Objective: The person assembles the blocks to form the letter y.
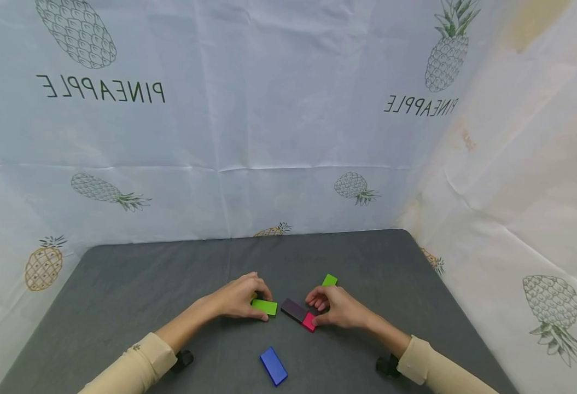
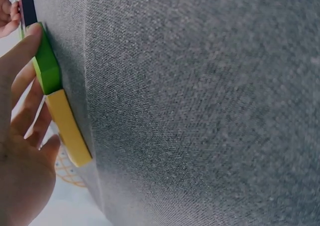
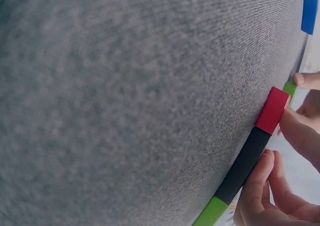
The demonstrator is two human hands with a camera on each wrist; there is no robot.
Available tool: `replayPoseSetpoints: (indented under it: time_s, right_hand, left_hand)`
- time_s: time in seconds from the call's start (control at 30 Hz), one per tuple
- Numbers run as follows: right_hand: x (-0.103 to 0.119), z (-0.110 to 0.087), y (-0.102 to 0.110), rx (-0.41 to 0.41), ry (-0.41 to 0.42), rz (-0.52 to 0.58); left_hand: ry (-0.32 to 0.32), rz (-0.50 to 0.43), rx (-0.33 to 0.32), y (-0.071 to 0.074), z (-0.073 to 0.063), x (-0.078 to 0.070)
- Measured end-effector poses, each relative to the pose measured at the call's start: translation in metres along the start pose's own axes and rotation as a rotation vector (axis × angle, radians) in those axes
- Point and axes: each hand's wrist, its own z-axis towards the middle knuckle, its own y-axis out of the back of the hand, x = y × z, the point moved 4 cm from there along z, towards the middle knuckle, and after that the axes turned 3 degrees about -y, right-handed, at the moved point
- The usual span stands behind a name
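Observation:
My left hand (image 1: 244, 297) holds a lime-green block (image 1: 265, 306), its thumb on the near side and fingers behind. A yellow block (image 2: 69, 128) sits end to end with that green one under the palm in the left wrist view. My right hand (image 1: 339, 309) pinches a short red block (image 1: 309, 322), thumb against its side and other fingers curled. A dark block (image 1: 294, 310) meets the red one and points toward the left hand's green block. In the right wrist view, fingertips touch a black block (image 3: 244, 166) that runs from the red block to another green block (image 3: 210, 213).
A blue block (image 1: 273, 366) lies apart, nearer the body, on the dark grey cloth-covered table (image 1: 209, 361). Behind the right hand, a green block (image 1: 330, 280) shows partly. Pale curtains (image 1: 288, 131) with printed pineapples surround the far and side edges.

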Motion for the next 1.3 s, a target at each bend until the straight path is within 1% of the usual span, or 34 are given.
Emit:
replayPoseSetpoints:
  time_s: [0.2,0.43,0.6,0.7,0.87,1.03,1.2,1.3]
  right_hand:
    - [0.000,0.000,0.000,0.000,0.006,-0.002]
    - [-0.001,0.000,0.000,0.000,0.006,0.003]
    - [0.000,0.000,0.000,0.002,0.008,0.003]
    - [0.000,-0.001,0.000,0.002,0.012,0.002]
    - [0.000,-0.001,0.001,-0.005,0.012,0.001]
    - [0.000,-0.001,0.001,-0.006,0.018,-0.003]
    - [0.000,0.000,0.001,-0.007,0.022,-0.001]
    - [0.000,0.000,0.001,-0.007,0.024,-0.002]
  left_hand:
    - [-0.029,-0.010,-0.005,0.000,0.002,0.000]
    - [-0.096,-0.038,-0.038,0.003,0.006,0.000]
    - [-0.111,-0.068,-0.043,0.003,0.010,0.001]
    - [-0.121,-0.070,-0.046,0.003,0.013,0.002]
    - [-0.110,-0.070,-0.027,0.002,0.017,0.003]
    - [-0.085,-0.056,0.000,0.000,0.019,0.002]
    - [-0.064,-0.036,0.000,-0.002,0.021,0.002]
    - [-0.066,-0.031,-0.006,-0.002,0.022,0.001]
